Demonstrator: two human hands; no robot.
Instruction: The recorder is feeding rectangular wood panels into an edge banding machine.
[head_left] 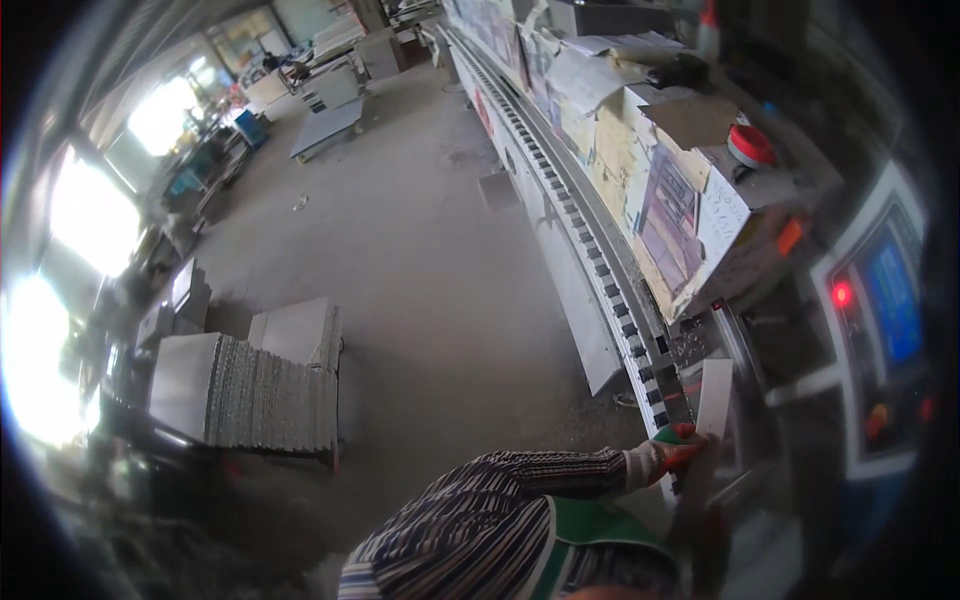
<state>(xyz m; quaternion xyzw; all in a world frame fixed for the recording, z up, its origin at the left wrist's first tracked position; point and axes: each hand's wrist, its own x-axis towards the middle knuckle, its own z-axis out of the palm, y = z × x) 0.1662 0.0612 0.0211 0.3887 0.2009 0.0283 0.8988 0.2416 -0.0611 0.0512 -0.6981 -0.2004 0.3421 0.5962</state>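
Note:
My left hand [672,456], in a red and green work glove, reaches right at the near end of a long machine. Its fingers are closed around the lower end of a narrow, flat white strip [714,392], which stands up from the grip. Beside the hand runs the machine's curved track of dark pads [607,277]. A striped sleeve and a green apron show below. My right hand is not visible; the area to the right of the strip is dark and blurred.
A control panel with a blue screen [893,290] and a lit red lamp [842,294] stands at the right. A red and white round object [750,146] rests on the paper-covered machine housing [690,215]. Stacked grey boards [270,400] stand at left; a low cart [328,130] is farther off.

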